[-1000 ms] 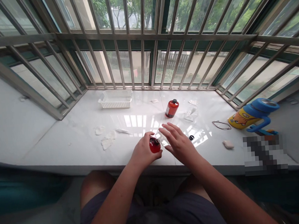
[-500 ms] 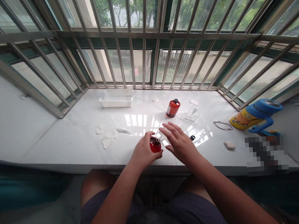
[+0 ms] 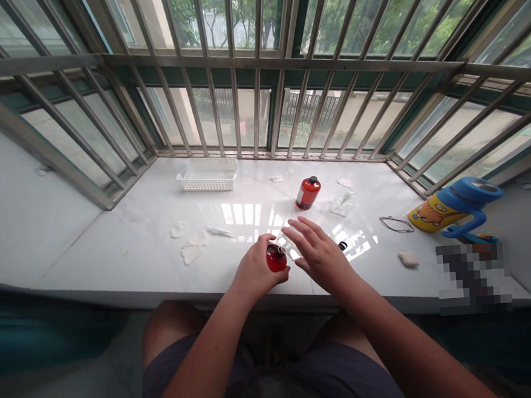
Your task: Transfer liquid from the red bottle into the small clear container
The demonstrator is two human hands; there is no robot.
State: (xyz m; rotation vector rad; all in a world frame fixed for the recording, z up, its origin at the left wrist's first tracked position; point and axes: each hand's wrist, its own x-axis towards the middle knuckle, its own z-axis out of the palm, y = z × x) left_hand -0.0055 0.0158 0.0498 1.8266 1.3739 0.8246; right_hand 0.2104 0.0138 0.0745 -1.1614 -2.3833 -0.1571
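Note:
Low over the front of the white marble sill (image 3: pixel 146 250), my left hand (image 3: pixel 256 266) is wrapped round a red bottle (image 3: pixel 276 261) with a dark neck. My right hand (image 3: pixel 317 247) grips a small clear bottle (image 3: pixel 289 244), tipped sideways so that its mouth meets the red bottle's neck. My fingers cover part of the clear bottle; whether liquid flows between the two I cannot tell. A small black cap (image 3: pixel 343 246) lies just right of my right hand. Behind the hands stands a second red bottle (image 3: pixel 308 194) with a black top and a label.
At the back left sits a white perforated basket (image 3: pixel 207 180). Crumpled tissues (image 3: pixel 191 252) and clear plastic packaging (image 3: pixel 342 203) lie about. On the right are a wire loop (image 3: pixel 395 224), a pale eraser-like block (image 3: pixel 408 259) and a blue-yellow flask (image 3: pixel 452 204). Metal bars (image 3: pixel 259 111) line the window.
Hardly anything differs. Both hands keep the two bottles mouth to mouth in the same place; the view has shifted very slightly.

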